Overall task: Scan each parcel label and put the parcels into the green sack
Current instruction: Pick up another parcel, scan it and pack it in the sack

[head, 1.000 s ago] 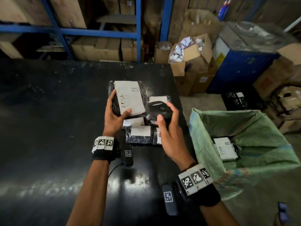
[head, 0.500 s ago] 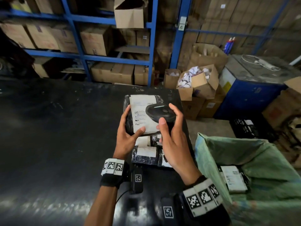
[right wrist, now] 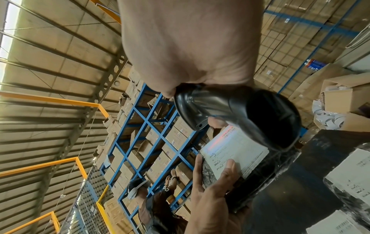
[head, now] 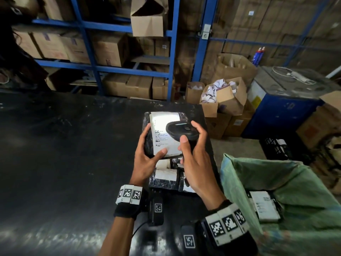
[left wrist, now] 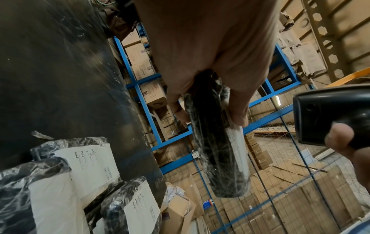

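Head view. The left hand (head: 145, 161) grips a black, film-wrapped parcel (head: 148, 143) by its near edge, thumb pressed on the white label (head: 162, 130), holding it lifted above the black surface (head: 73, 154). The right hand (head: 195, 163), at 3 o'clock of the parcel, is curled round a black handheld scanner (head: 181, 131), whose head hangs just over the label; a bright patch lies on the label's far end, and in the right wrist view a reddish band crosses the label (right wrist: 230, 145) near its barcode. Beneath both hands, at 6 o'clock of the held parcel, more wrapped parcels (head: 166, 175) with white labels lie on the surface. The green sack (head: 295, 182) stands open at 4 o'clock, off the surface's right edge, with one labelled parcel (head: 263, 206) already inside. Blue shelving (head: 171, 52) with cardboard boxes (head: 108, 50) fills the 12 o'clock background.
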